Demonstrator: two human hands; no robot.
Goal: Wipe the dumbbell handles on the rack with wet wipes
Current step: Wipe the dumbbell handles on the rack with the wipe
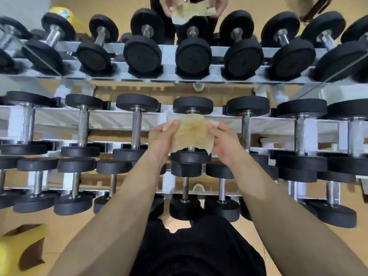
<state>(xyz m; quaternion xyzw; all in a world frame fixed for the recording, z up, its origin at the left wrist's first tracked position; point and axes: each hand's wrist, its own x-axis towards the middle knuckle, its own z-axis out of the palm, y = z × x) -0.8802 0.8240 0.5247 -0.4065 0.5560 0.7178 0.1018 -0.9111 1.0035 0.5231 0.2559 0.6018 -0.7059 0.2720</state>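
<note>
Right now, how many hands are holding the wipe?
2: the left hand grips the wipe at its left edge, the right hand at its right edge. The mirror above only copies them.

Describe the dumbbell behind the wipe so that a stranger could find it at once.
Find the white rack below the mirror and take its upper row. The dumbbell stands mid-row, straight ahead of the person. Its neighbours show bare steel handles; its handle is hidden behind the yellowish wet wipe that the left hand and right hand hold.
</note>
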